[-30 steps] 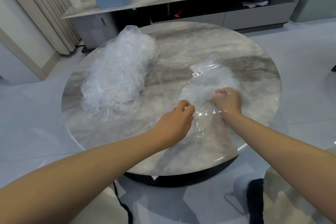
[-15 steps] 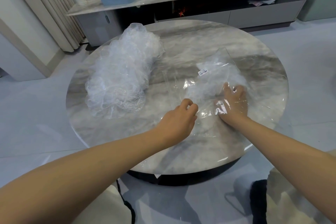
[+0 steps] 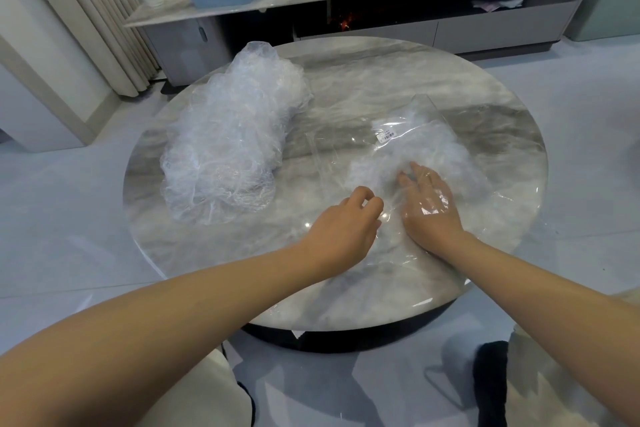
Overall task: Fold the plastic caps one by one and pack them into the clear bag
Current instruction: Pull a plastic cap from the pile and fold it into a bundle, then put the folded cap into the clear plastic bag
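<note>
The right hand (image 3: 429, 208) is lying flat-fingered inside the clear bag (image 3: 415, 149) at three o'clock, seating a cap, while the left hand (image 3: 343, 225) is pinching its mouth; next likely calls for withdrawing.

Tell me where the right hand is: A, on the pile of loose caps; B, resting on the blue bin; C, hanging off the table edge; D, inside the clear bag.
D: the right hand lies flat under the shiny film of the clear bag, fingers straight, reaching toward the caps inside.
</note>
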Action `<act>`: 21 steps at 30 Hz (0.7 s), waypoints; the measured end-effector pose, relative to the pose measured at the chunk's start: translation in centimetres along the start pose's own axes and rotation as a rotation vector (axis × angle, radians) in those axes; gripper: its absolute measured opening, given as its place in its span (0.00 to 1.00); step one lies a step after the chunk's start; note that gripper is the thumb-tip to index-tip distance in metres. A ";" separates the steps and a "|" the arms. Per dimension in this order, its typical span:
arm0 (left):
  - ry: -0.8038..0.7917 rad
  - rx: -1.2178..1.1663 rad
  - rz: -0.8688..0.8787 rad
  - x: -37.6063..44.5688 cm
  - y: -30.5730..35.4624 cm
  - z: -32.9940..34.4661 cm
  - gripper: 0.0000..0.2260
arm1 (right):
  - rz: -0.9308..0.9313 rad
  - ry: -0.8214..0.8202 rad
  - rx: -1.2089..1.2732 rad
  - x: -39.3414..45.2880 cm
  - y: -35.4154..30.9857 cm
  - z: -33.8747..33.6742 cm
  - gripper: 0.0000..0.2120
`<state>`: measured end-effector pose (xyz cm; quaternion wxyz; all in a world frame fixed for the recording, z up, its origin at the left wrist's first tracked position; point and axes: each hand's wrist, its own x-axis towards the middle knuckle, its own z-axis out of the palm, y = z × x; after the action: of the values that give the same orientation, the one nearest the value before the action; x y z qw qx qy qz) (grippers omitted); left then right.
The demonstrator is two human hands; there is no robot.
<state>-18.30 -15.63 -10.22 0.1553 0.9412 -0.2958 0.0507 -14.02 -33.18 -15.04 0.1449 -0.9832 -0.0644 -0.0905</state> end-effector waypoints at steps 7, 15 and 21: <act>0.021 0.019 0.032 -0.1 -0.3 0.7 0.07 | 0.116 -0.256 -0.223 1.0 1.2 0.7 0.28; -0.007 0.091 0.082 0.4 -0.9 0.9 0.05 | 0.101 -0.293 -0.263 0.7 0.2 0.4 0.28; -0.029 0.198 -0.056 2.4 -1.5 0.2 0.10 | 0.006 -0.322 -0.190 -2.0 -1.4 -1.8 0.31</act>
<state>-15.50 -15.86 -10.38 0.0586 0.9605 -0.2652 0.0614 -16.49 -32.60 -13.40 0.0394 -0.9944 -0.0752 0.0630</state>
